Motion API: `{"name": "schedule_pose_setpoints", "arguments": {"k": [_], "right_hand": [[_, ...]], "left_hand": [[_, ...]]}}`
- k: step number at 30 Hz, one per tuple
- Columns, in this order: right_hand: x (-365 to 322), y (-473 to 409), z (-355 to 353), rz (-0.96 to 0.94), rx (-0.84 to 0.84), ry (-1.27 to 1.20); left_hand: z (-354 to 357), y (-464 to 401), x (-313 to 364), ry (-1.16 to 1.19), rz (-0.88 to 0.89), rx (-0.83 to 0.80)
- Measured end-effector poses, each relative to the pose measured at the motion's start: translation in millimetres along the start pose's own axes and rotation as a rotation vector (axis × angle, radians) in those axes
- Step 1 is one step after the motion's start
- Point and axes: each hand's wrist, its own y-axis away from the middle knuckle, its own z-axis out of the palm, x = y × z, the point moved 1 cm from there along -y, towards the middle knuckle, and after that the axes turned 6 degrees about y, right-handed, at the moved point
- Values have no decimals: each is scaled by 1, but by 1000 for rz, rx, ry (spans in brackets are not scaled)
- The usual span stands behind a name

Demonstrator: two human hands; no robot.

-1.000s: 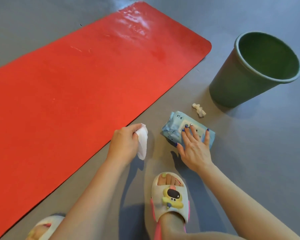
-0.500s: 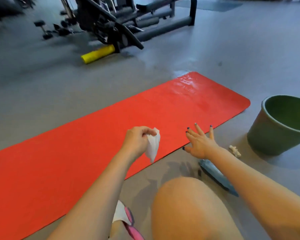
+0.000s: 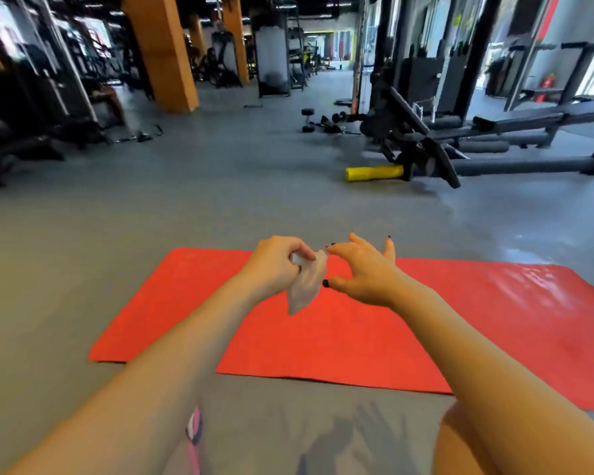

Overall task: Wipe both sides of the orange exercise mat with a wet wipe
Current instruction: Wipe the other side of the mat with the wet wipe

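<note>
White wipe [image 3: 304, 286] hangs above the mat [image 3: 374, 330], pinched in our left hand [image 3: 275, 265]; our right hand [image 3: 364, 272] beside it, fingers spread.

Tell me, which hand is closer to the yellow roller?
Right. The right hand hovers over the mat nearer the yellow roller; the left hand, holding the wipe, is farther left.

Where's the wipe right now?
Mid-frame in the head view: the wipe hangs from the left hand, above the mat, with the right hand just beside it.
</note>
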Motion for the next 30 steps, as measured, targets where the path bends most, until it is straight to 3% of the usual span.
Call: {"name": "schedule_pose_setpoints", "arguments": {"k": [10,14,18,23,30], "right_hand": [[-59,-66,79,-153,68,-156],[-70,-85,93,-67,189,-413],[-79,-94,100,-9,268,-508],[-93,-93,102,-7,265,-466],[-125,-87,107,135,359,-422]], "left_hand": [[-22,-25,-110,46,-156,94],[-44,-66,-111,170,-202,145],[-62,-85,-126,242,-270,53],[-67,-82,-131,221,-169,-141],[-82,-74,-140,105,37,-199]]}}
